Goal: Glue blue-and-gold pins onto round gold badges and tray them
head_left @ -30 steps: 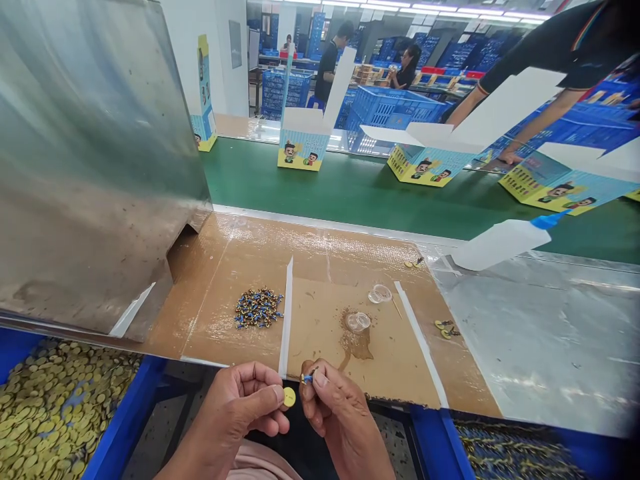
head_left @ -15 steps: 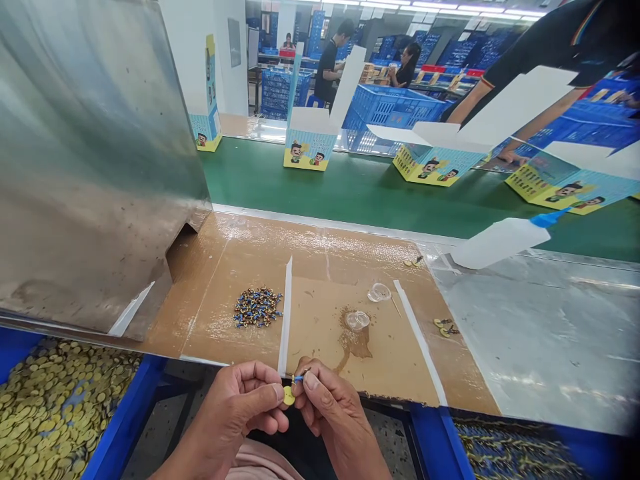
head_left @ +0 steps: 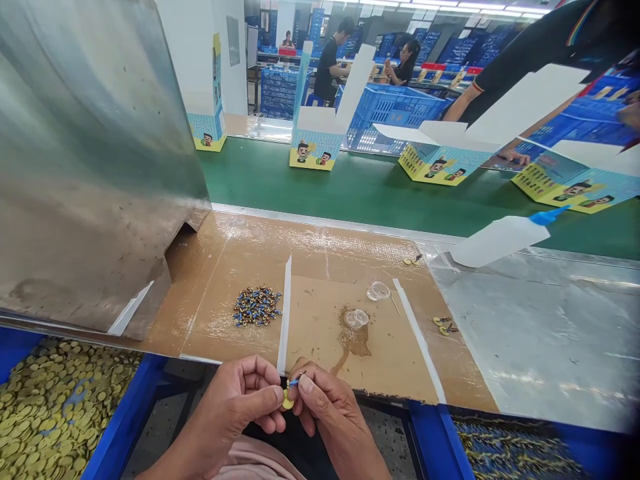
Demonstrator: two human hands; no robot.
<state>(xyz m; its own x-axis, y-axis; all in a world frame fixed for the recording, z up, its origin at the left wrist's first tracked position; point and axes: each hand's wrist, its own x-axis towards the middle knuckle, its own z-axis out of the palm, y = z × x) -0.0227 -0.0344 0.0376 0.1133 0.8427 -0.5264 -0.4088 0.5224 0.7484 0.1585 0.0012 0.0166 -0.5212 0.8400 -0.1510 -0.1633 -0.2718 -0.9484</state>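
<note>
Though half hidden between the hands, a yellow token (head_left: 287, 402) is pinched by the left hand (head_left: 234, 408) at bottom centre; the right hand (head_left: 330, 415) pinches a tiny blue-tipped piece (head_left: 294, 383) just above it.

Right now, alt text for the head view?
A person's left hand pinches a yellow disc while the right hand holds a small blue piece at its edge, above a cardboard mat with a heap of blue-and-gold pieces. A bin of yellow discs sits lower left; boxes stand on a green conveyor beyond.
</note>
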